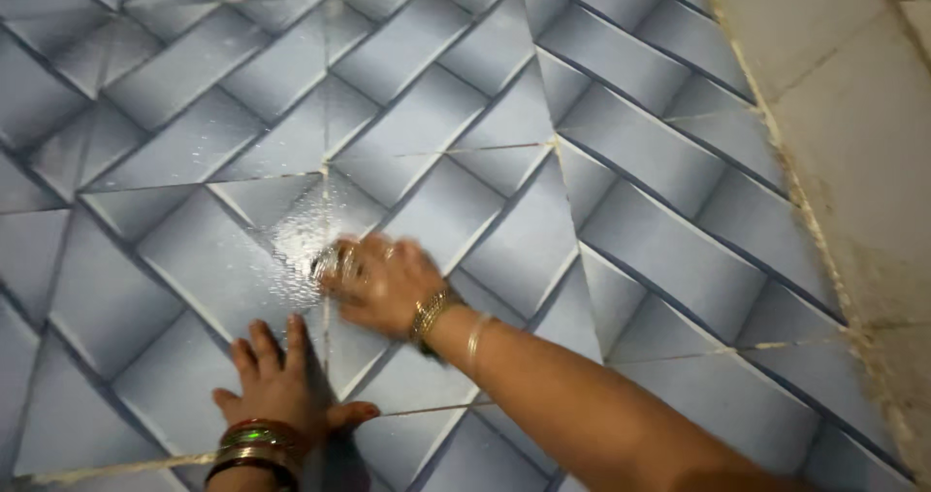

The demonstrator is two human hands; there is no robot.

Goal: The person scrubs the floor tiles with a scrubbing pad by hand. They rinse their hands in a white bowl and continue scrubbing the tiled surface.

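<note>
Right hand [380, 281] blurred on wet blue tiles [621, 221]; left hand [274, 380] flat beside.

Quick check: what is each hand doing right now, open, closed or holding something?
Left hand: open, flat on the wet tiles.
Right hand: blurred, pressed on the tiles; any held thing cannot be told.

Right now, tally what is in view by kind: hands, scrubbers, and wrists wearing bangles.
Hands: 2, the left hand flat on the wet blue patterned tiles, the right hand blurred.
Scrubbers: 1, a shiny scrubber under the right hand, too blurred to be sure of its kind.
Wrists with bangles: 2.
Total: 5.
</note>
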